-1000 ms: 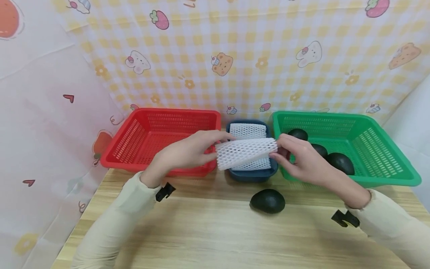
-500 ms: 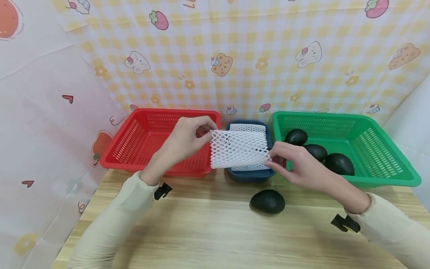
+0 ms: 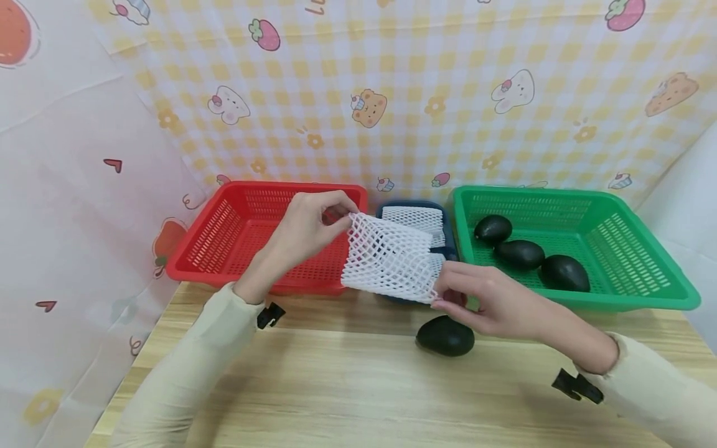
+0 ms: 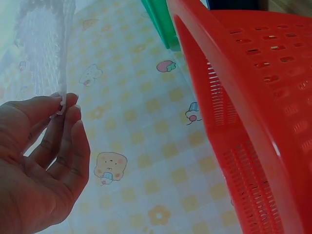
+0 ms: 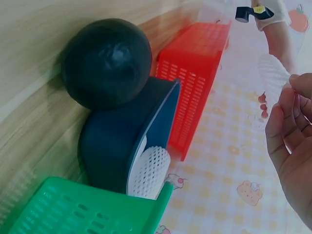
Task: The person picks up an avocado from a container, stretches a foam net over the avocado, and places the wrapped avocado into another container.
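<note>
A white foam net sleeve (image 3: 389,258) is stretched between both hands, in front of the blue bin. My left hand (image 3: 310,227) pinches its upper left corner; in the left wrist view the thumb and fingertips (image 4: 62,105) meet on the net's edge. The lower right corner is pinched by my right hand (image 3: 493,298), seen at the right edge of the right wrist view. Just below that hand, a dark avocado (image 3: 445,336) lies on the table. More foam net sleeves (image 3: 411,218) sit in the dark blue bin (image 5: 112,146), partly hidden behind the held one.
To the left stands a red basket (image 3: 210,274) with perforated walls. On the right, a green basket (image 3: 644,249) holds several avocados (image 3: 521,255) at its left side. A patterned cloth (image 3: 437,124) hangs behind the wooden table (image 3: 347,386).
The net sleeve has turned from a narrow roll to a wide, flat face. My left hand rose and shifted left; my right hand moved down and slightly left, pulling the net diagonally.
</note>
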Demonstrator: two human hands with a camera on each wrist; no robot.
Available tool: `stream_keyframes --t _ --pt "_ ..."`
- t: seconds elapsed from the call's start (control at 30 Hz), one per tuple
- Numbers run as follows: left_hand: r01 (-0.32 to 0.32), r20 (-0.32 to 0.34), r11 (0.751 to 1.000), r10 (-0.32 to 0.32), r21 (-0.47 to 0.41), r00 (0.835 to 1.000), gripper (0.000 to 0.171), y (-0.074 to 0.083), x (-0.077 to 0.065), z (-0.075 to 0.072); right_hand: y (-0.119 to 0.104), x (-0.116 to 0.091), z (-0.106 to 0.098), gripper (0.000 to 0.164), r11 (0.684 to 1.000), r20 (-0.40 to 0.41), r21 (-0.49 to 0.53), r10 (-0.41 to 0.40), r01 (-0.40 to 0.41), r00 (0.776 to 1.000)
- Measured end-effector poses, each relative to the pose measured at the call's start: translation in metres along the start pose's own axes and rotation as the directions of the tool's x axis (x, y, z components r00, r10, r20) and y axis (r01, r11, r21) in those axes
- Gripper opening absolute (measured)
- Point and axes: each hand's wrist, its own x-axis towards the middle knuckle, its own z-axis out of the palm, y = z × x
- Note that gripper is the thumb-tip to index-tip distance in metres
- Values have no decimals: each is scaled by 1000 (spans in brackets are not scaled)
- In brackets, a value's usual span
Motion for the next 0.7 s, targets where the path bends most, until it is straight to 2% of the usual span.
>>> stream_keyframes --t 0.1,0.23,0.33,0.43,0.5,0.57,0.63,0.7 --pt "-14 5 1000 14 -6 1000 18 -1 0 1 -2 0 1 20 1000 -7 -11 -2 2 1000" --pt "-42 19 999 42 -7 999 19 0 -2 3 0 1 -1 21 999 -95 -36 -1 -2 995" --pt "-57 24 998 57 -8 998 20 2 -3 2 2 2 -3 28 997 -182 -72 24 -37 983" --pt "-66 15 998 67 -16 998 21 3 -3 1 6 -1 -6 37 989 -227 -108 77 -103 971" --pt "-69 9 997 69 -25 998 22 4 -4 -1 9 -3 -7 38 983 -230 -120 108 -139 967" --pt "-75 5 997 76 -36 997 23 4 -4 -1 12 -6 -7 32 979 -211 -113 143 -169 967" --pt "-81 3 996 81 -45 997 24 3 -5 -1 15 -8 -7 25 978 -169 -98 168 -186 971" --pt "-89 1 995 89 -55 996 24 2 -6 -1 17 -10 -6 27 978 -107 -88 181 -191 978"
